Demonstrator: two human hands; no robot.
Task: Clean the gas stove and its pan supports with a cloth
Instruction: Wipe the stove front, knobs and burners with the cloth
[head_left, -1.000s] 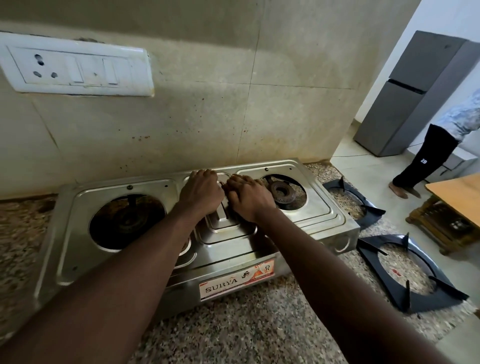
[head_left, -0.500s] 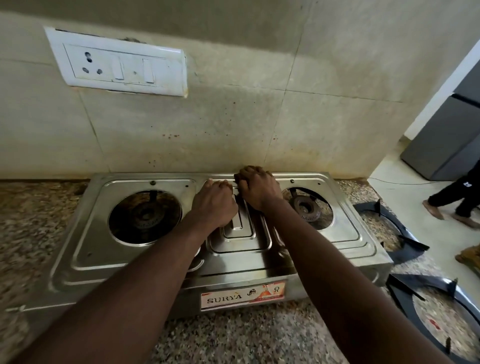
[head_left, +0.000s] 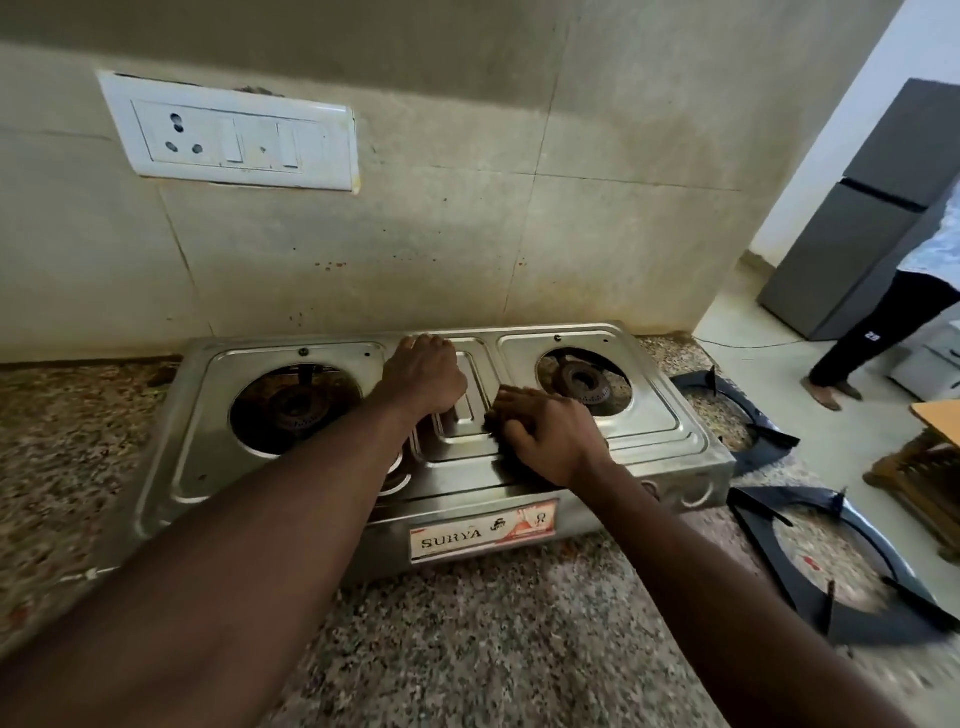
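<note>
Head-camera view of a two-burner steel gas stove (head_left: 665, 415) standing on a speckled granite tabletop (head_left: 467, 623) against a stained tiled wall (head_left: 571, 208). Both bare forearms reach forward onto the raised central panel between the burners. The left hand (head_left: 423, 376) rests near the rear edge of that panel, its fingers curled under into a loose fist; the grip is narrow, and whether anything is held inside it cannot be told. The right hand (head_left: 550, 434) lies nearer the front, just left of the right burner (head_left: 582, 382), palm down with the fingers bent against the steel; its fingertips are blurred, so its grip and any contents likewise cannot be told. No cloth can be made out in either hand. The left burner (head_left: 293, 410) sits bare in its dark, soiled well, and the right burner is equally uncovered. The two black pan supports lie off the stove on the tabletop to its right: the farther pan support (head_left: 753, 415) just beside the stove's right end, the nearer pan support (head_left: 841, 587) towards the tabletop's front edge. A label reading "SURYA" (head_left: 483, 530) is fixed to the stove's front face. A white switch-and-socket plate (head_left: 234, 135) is mounted on the wall above the left burner. At far right, a grey refrigerator (head_left: 857, 234) stands on the floor, with a second person's legs (head_left: 872, 338) in dark trousers before it and a wooden table (head_left: 935, 452) at the frame edge.
</note>
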